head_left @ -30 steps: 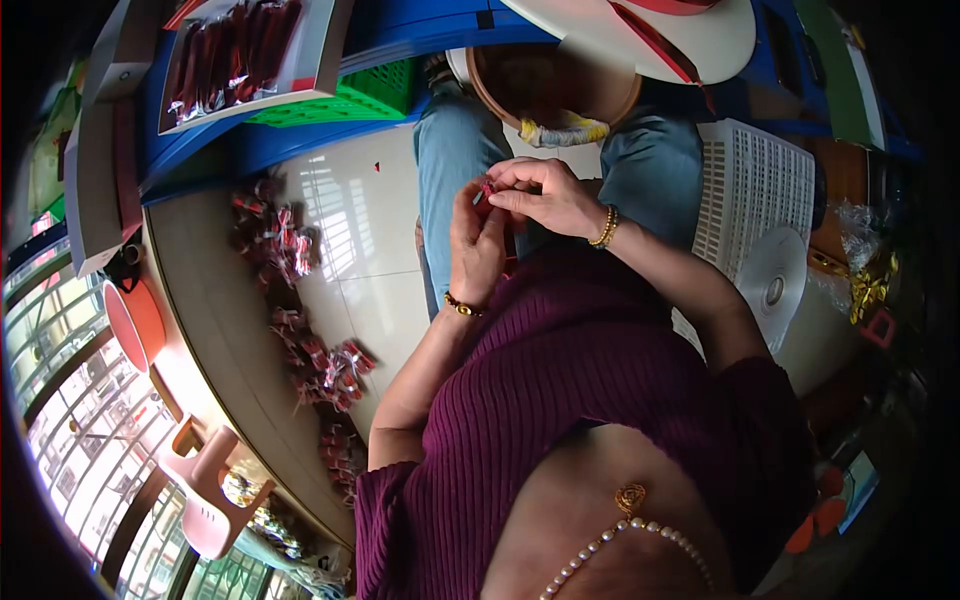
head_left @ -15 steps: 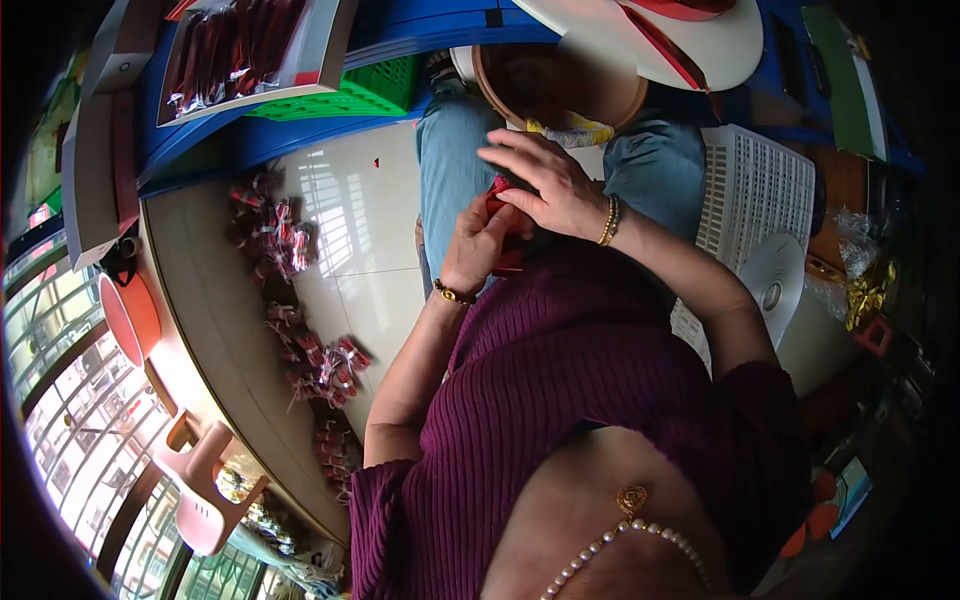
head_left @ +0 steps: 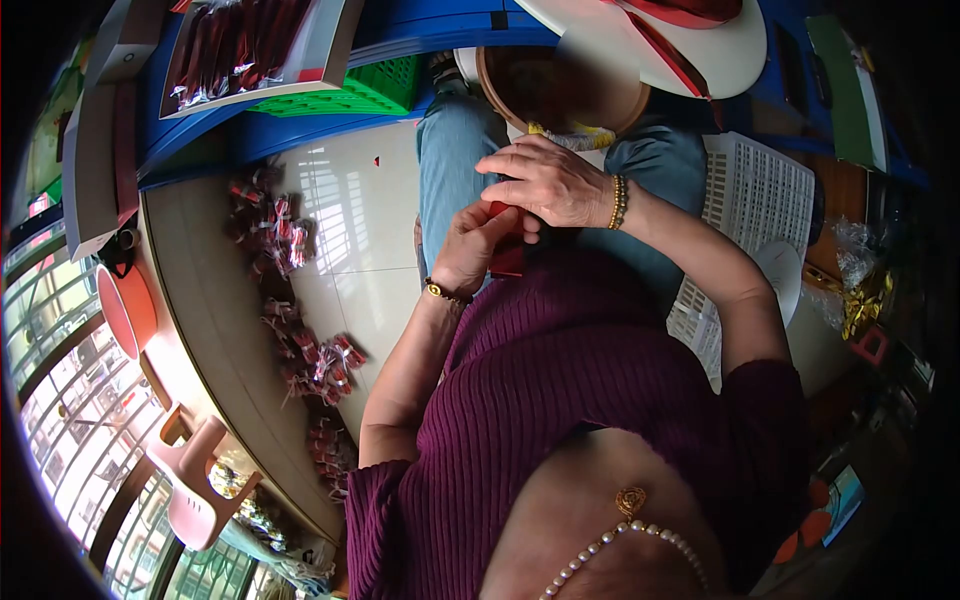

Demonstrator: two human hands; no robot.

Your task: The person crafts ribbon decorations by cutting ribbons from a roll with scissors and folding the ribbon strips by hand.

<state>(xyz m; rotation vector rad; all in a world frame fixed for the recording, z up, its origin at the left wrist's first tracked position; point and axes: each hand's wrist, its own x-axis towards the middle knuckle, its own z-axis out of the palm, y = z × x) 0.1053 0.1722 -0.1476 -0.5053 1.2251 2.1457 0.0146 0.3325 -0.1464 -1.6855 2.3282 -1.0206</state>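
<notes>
A small red piece [head_left: 507, 262] is held in front of the purple top, over the lap. My left hand [head_left: 473, 248] grips it from the left, thumb on top. My right hand [head_left: 558, 188] lies across its upper part, with bent fingers over it and the thumb tip against its right side. The fingers hide much of the piece, so its full shape cannot be told. Beyond the hands, a round brown-rimmed container [head_left: 560, 88] stands between the knees, with a yellow and white wrap on its near rim.
A box of dark red wrapped sticks [head_left: 240, 50] is at upper left, above a green basket [head_left: 370, 88]. A white hat [head_left: 725, 60] lies at upper right. Red bundles [head_left: 325, 365] line the floor at left. A white plastic crate [head_left: 755, 190] stands at right.
My right hand has come down over the red piece, its raised fingers now bent onto it. My left hand has moved slightly lower with the piece, more of which now shows.
</notes>
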